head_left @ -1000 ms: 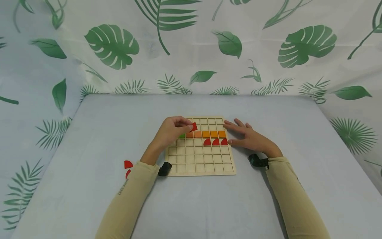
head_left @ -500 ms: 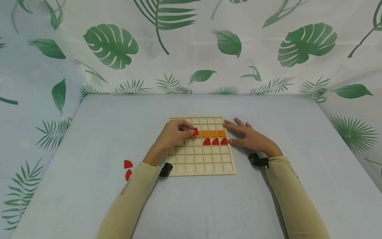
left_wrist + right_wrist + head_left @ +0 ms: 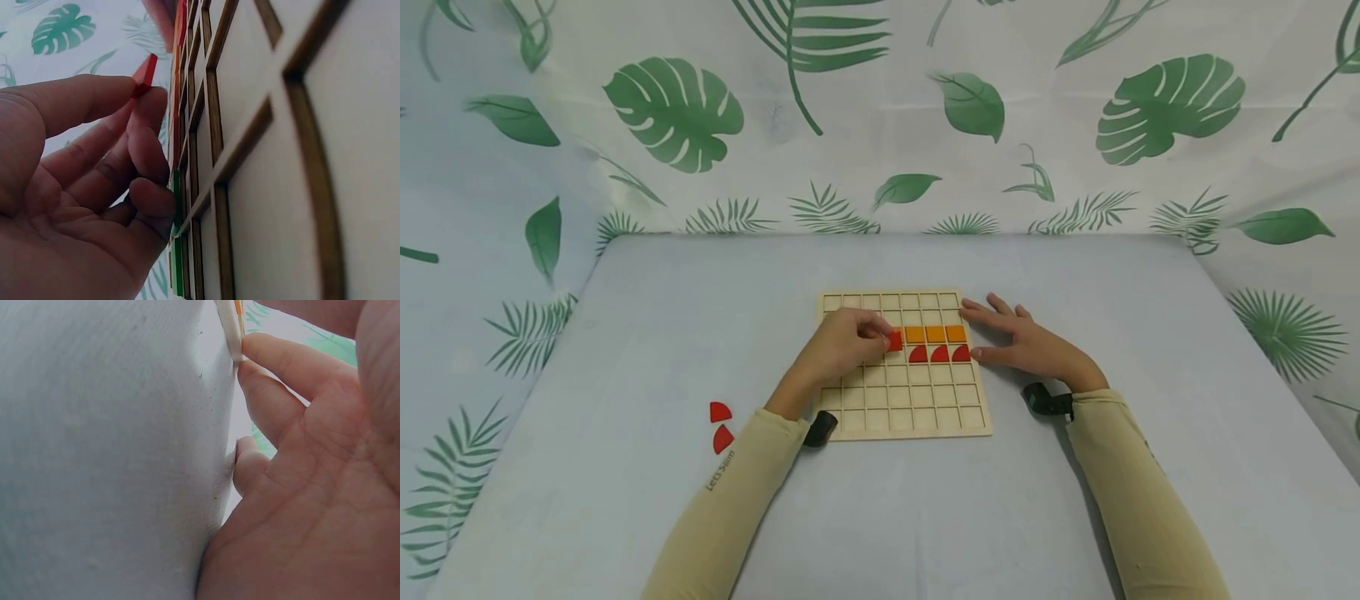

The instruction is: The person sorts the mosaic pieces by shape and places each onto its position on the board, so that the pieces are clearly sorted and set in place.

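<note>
My left hand (image 3: 837, 352) pinches a small red tile (image 3: 896, 340) between thumb and fingers, over the left-middle of a light wooden grid board (image 3: 917, 421). In the left wrist view the red tile (image 3: 146, 74) stands on edge at the fingertips, tilted, beside the row of set tiles. Three orange tiles (image 3: 935, 334) lie in one row of cells; just below them sit three red quarter-circle tiles (image 3: 939, 354). Green tiles (image 3: 177, 265) show under the left hand in its wrist view. My right hand (image 3: 1033, 343) rests with fingers spread at the board's right edge (image 3: 232, 331).
Two loose red quarter-circle tiles (image 3: 721, 412) lie on the white-covered table (image 3: 647, 350), left of the board and close to the left sleeve (image 3: 730, 500). A leaf-printed cloth (image 3: 850, 100) rises behind the table and along its sides.
My left hand has moved slightly right and toward me with the red tile, lowering it beside the orange row. The right hand has stayed at the board's edge.
</note>
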### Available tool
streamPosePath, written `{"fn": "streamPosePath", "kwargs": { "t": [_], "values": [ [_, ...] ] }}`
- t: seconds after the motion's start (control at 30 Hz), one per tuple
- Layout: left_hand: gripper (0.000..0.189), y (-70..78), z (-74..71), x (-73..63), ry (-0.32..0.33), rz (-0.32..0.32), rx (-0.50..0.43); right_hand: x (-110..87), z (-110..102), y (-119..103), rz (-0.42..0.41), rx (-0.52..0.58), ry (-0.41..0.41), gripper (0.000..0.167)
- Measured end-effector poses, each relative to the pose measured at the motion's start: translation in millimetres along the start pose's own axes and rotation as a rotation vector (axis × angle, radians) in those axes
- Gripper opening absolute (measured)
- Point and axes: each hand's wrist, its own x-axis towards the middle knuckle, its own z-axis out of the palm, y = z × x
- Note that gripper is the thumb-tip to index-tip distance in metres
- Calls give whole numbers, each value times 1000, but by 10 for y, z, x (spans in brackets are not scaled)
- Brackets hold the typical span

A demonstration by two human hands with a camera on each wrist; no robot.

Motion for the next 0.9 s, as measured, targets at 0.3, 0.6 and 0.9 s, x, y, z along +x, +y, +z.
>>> {"fn": "streamPosePath", "kwargs": {
  "t": [0.3, 0.6, 0.9],
  "values": [
    [16, 14, 69, 28, -9, 27, 153, 2, 0, -9, 18, 4, -7, 79],
    [18, 50, 112, 29, 13, 48, 197, 7, -4, -16, 6, 7, -10, 79],
    [15, 77, 144, 3, 10, 55, 230, 15, -15, 8, -14, 6, -13, 78]
  ]
}}
